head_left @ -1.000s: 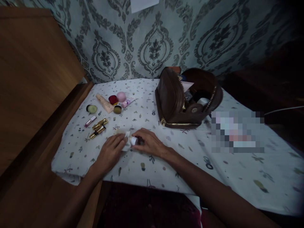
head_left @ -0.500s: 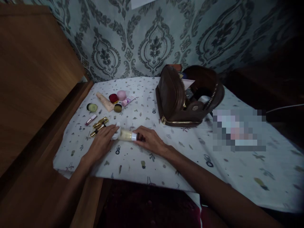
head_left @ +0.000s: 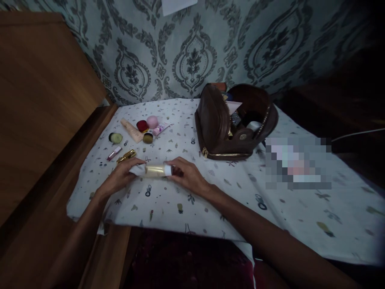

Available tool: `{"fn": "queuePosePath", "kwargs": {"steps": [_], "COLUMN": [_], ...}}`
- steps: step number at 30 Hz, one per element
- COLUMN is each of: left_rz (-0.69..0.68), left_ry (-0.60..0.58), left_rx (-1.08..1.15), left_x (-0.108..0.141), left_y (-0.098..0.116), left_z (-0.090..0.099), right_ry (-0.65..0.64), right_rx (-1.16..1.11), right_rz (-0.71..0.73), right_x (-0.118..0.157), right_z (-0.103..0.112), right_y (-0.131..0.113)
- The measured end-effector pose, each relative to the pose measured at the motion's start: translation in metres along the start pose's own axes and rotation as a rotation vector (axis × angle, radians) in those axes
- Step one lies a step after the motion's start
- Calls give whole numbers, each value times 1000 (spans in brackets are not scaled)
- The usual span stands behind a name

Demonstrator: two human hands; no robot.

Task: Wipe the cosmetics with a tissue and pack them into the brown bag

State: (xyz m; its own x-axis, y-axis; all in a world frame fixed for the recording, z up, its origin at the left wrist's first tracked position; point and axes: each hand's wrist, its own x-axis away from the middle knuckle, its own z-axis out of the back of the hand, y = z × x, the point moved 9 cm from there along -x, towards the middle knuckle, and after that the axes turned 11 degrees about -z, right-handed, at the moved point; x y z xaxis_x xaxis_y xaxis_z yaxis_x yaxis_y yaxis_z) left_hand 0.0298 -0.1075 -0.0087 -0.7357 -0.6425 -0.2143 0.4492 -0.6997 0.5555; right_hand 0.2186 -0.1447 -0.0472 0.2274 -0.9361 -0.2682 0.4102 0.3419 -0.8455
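A pale yellow cosmetic tube (head_left: 155, 171) with a white cap lies sideways between my two hands, just over the cloth. My right hand (head_left: 188, 174) is closed around its capped end. My left hand (head_left: 122, 176) pinches a crumpled white wipe (head_left: 137, 169) against the tube's other end. Just beyond my left fingers lies a gold lipstick tube (head_left: 126, 156), and a lip gloss (head_left: 114, 153) is beside it. Farther back are a green-lidded jar (head_left: 115, 138), a peach tube (head_left: 131, 130), a red jar (head_left: 142, 125), a pink sponge (head_left: 152, 122), a small pink tube (head_left: 161, 128) and a dark-lidded pot (head_left: 147, 138).
An unzipped brown cosmetic bag (head_left: 215, 124) with items inside stands at the back right. A blurred-out object (head_left: 297, 163) lies right of it. The printed tablecloth (head_left: 180, 216) covers the table, with a wooden panel (head_left: 45, 72) at left and a patterned wall behind.
My left hand and the wipe have shifted left along the tube, so more of its yellow body shows. The tube has moved slightly up and left. My right hand keeps hold of the capped end.
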Motion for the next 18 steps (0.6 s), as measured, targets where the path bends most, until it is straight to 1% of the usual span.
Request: {"fn": "queuePosePath", "kwargs": {"steps": [3, 6, 9, 12, 16, 18], "left_rz": [-10, -68, -130, -149, -171, -186], "left_ry": [22, -7, -59, -132, -236, -262], "left_rx": [-57, -155, -301, -463, -608, -647], "left_x": [2, 2, -1, -9, -24, -30], "left_y": [3, 14, 29, 45, 70, 80], "left_z": [0, -2, -4, -11, -35, -47], "right_ry": [-13, -18, -6, -1, -16, -14], "right_rx": [-162, -266, -301, -298, -267, -233], "right_rz": [-156, -230, -223, -176, -113, -108], "right_x": [-5, -7, -7, -7, -6, -4], "right_z": [1, 1, 3, 3, -1, -3], "right_y": [15, 21, 21, 17, 9, 6]}}
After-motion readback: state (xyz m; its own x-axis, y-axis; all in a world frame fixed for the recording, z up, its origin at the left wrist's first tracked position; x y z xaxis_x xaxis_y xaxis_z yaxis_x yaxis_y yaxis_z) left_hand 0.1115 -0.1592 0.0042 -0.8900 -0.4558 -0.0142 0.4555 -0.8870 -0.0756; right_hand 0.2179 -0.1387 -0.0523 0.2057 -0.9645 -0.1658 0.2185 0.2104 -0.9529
